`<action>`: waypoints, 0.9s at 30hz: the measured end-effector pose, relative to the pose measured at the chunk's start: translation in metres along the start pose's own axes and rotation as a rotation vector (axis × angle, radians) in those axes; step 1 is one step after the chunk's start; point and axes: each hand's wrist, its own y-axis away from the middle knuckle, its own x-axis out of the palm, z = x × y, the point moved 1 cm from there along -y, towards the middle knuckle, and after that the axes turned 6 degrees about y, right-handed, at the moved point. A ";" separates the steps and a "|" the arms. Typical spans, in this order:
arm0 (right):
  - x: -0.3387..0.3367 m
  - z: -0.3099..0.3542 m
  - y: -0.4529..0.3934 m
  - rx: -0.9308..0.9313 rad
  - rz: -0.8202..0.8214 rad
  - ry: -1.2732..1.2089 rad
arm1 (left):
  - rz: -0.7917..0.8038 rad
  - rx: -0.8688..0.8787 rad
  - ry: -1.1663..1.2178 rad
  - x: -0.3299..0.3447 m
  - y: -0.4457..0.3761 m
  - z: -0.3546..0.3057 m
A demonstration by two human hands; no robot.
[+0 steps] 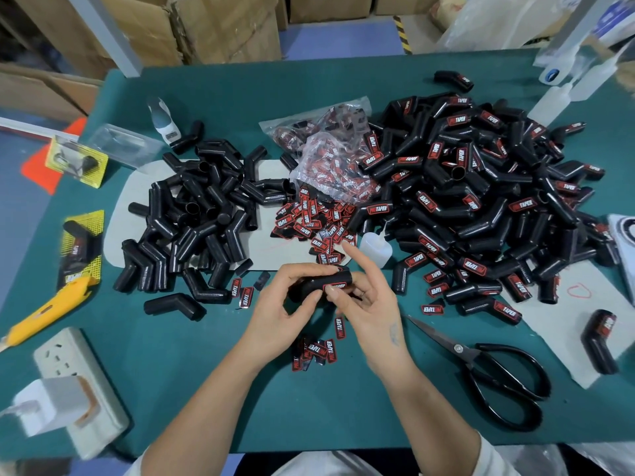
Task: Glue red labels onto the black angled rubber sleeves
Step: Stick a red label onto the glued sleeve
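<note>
Both hands' fingers grip one black sleeve, right index finger raised.

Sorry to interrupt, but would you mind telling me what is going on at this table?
A person is sticking red labels on black rubber sleeves. The left hand grips one sleeve while the right hand presses a label onto it with the thumb. Bare sleeves lie left, labelled ones right, with a glue bottle nearby.
</note>
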 end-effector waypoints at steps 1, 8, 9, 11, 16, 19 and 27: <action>0.000 0.000 0.000 0.002 0.006 -0.005 | -0.005 0.000 0.001 0.001 0.000 0.000; -0.004 -0.001 0.000 -0.006 0.030 -0.024 | -0.009 -0.005 0.016 0.001 0.000 0.002; -0.004 -0.001 0.000 -0.008 0.030 -0.025 | -0.013 -0.009 0.016 0.000 -0.001 0.002; -0.004 -0.001 0.000 -0.013 0.033 -0.018 | -0.023 -0.017 0.021 -0.001 -0.002 0.002; -0.004 0.002 0.001 -0.029 0.054 0.023 | -0.031 -0.045 0.072 -0.003 -0.004 0.002; -0.002 0.004 0.002 -0.035 0.074 0.058 | -0.078 -0.081 0.117 0.000 -0.005 0.003; 0.002 0.004 0.003 -0.082 0.005 0.144 | -0.168 -0.177 0.159 0.001 -0.006 0.007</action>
